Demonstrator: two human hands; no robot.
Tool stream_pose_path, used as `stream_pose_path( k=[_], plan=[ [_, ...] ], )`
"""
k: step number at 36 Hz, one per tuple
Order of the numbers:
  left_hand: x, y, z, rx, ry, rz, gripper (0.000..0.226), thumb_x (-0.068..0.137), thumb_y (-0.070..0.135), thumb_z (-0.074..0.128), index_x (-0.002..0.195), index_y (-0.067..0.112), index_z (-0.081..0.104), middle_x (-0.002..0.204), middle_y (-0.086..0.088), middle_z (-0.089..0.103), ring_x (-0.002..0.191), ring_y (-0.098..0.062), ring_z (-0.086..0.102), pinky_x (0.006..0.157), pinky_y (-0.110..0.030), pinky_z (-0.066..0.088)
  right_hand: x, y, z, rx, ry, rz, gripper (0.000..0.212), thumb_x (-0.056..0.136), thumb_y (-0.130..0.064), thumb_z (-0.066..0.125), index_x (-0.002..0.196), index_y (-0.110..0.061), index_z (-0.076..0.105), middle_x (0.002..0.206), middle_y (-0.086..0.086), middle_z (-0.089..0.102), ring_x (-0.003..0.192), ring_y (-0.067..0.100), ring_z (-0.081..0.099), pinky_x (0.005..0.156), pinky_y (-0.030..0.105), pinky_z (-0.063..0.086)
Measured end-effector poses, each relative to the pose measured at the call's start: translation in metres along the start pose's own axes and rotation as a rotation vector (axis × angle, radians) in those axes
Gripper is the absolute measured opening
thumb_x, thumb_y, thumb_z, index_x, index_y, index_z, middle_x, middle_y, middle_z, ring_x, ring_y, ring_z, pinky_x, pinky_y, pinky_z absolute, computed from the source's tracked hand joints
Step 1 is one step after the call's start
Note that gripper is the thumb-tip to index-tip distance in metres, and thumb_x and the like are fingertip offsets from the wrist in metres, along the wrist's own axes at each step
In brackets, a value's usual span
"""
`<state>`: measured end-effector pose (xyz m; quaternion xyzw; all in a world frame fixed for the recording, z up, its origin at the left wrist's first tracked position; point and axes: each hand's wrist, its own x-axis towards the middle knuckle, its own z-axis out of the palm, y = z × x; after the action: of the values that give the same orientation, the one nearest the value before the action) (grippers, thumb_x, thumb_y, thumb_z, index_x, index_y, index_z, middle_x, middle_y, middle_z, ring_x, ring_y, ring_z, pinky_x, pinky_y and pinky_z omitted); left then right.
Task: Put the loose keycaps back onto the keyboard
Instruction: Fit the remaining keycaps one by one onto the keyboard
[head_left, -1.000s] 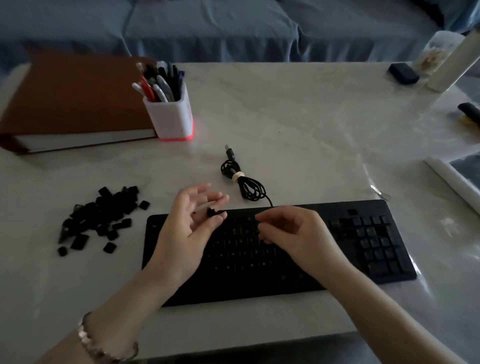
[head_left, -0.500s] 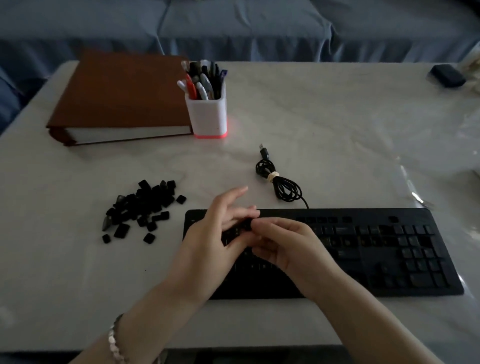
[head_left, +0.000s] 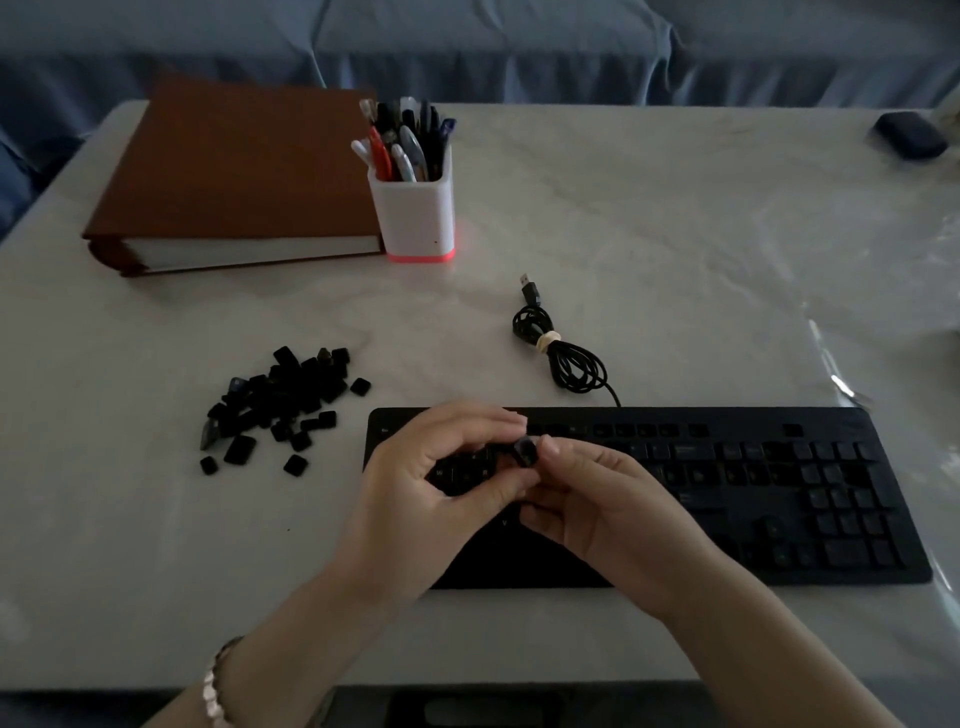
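A small black plastic keycap (head_left: 525, 451), squarish with a hollow underside turned toward the camera, sits at the centre of the frame, pinched between the fingertips of both hands just above the left half of the flat black plastic keyboard (head_left: 779, 493). The left hand (head_left: 431, 483) is curled, its thumb and forefinger closed on the keycap's left side; a pale beaded bracelet (head_left: 213, 686) circles that wrist at the lower left. The right hand (head_left: 602, 504) is also curled, fingertips meeting the keycap from the right, the remaining fingers folded beneath. Whether one hand alone bears the cap cannot be told. The keyboard lies across the lower right, matte, with several dark empty sockets among its keys. Its thin black cable (head_left: 566, 358), coiled and bound with a pale tie, rests just above it. To the left of the keyboard, a loose heap of black keycaps (head_left: 280, 405) lies on the smooth pale marbled tabletop (head_left: 675, 234). In the upper left a thick brown binder (head_left: 234, 171) lies flat, touching a white square pen holder with a red base (head_left: 415, 208) full of pens
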<state>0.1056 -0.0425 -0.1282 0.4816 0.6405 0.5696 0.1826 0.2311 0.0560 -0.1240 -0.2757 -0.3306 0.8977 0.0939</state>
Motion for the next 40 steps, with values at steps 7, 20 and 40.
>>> stream_pose_path(
  k=[7, 20, 40],
  plan=[
    [-0.007, -0.010, 0.007, 0.078, -0.093, -0.001, 0.035, 0.078, 0.030, 0.066, 0.113, 0.029, 0.062, 0.115, 0.017, 0.061, 0.108, -0.001, 0.058, 0.091, -0.012, 0.043, -0.010, -0.001, -0.001, -0.165, 0.145, -0.059, 0.021, 0.066, -0.015, 0.065, 0.085, -0.013, 0.073, 0.078, 0.005, 0.071, 0.069, 0.011, 0.066, 0.064, 0.020, 0.054],
    [-0.020, -0.053, 0.019, 0.498, -0.122, -0.154, 0.030, 0.091, 0.011, 0.059, 0.122, 0.013, 0.062, 0.130, 0.016, 0.047, 0.128, 0.010, 0.029, 0.108, -0.015, 0.023, -0.041, 0.002, -0.062, -0.590, 0.565, -0.163, 0.024, 0.072, 0.008, 0.070, 0.086, -0.012, 0.068, 0.070, 0.002, 0.072, 0.061, 0.012, 0.068, 0.061, 0.015, 0.053],
    [-0.020, -0.063, 0.026, 0.869, -0.246, -0.098, 0.053, 0.093, 0.039, 0.033, 0.132, 0.009, 0.052, 0.142, -0.008, 0.046, 0.136, -0.020, 0.035, 0.110, -0.041, 0.024, -0.020, -0.017, -0.102, -1.416, 0.513, -0.566, 0.018, 0.073, -0.010, 0.075, 0.091, -0.013, 0.072, 0.088, -0.010, 0.059, 0.083, 0.002, 0.054, 0.073, 0.004, 0.041]
  ],
)
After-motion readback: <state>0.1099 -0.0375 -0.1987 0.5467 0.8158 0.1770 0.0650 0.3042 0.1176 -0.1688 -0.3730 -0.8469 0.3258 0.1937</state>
